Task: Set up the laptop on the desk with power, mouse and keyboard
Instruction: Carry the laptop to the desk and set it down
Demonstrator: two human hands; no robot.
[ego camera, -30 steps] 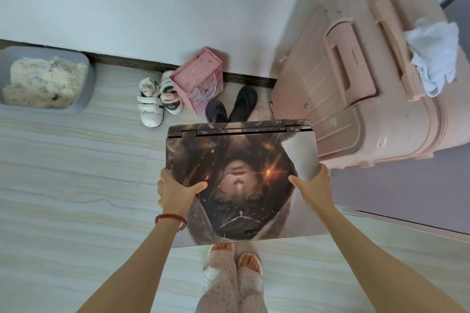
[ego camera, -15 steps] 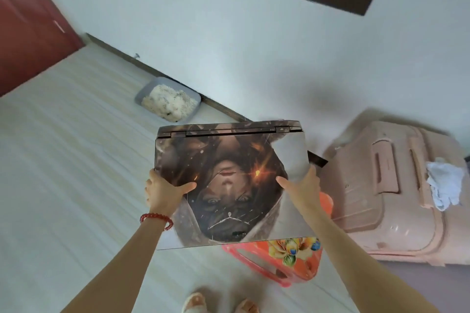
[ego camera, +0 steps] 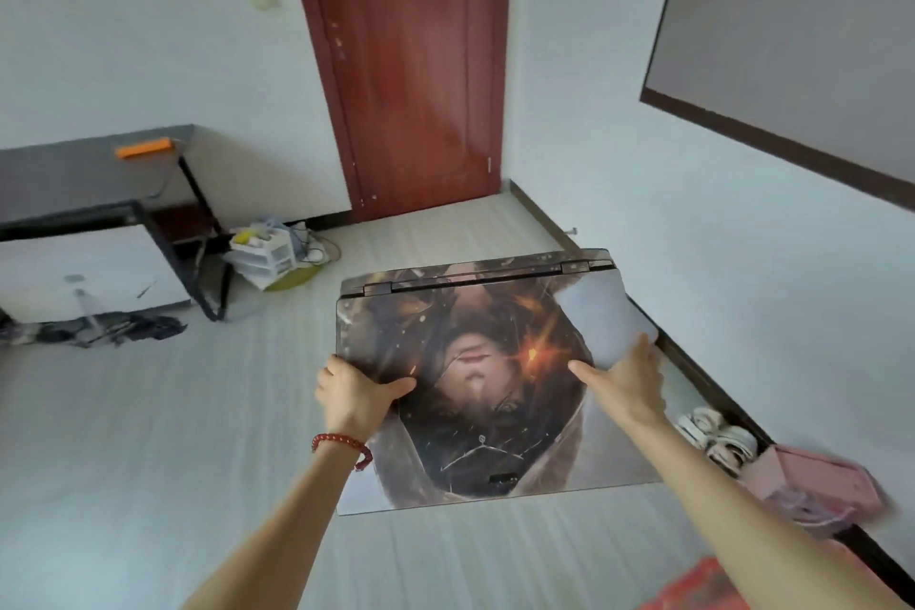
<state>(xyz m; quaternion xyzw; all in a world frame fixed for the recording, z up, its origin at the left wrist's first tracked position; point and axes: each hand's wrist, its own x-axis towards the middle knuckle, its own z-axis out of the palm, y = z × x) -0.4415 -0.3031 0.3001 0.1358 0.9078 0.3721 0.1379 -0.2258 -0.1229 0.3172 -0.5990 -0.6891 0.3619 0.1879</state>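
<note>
**Closed laptop carried flat, both hands on its sides**

Centre frame: the closed laptop (ego camera: 487, 381) is held level above the pale floor (ego camera: 148, 436). The left hand (ego camera: 354, 394) grasps its left edge, thumb laid across the lid. The right hand (ego camera: 626, 386) grips the right edge, thumb on top as well. The dark desk (ego camera: 74, 178) sits at the left of the frame, well apart. A red door (ego camera: 411, 64) stands at top centre.
</note>
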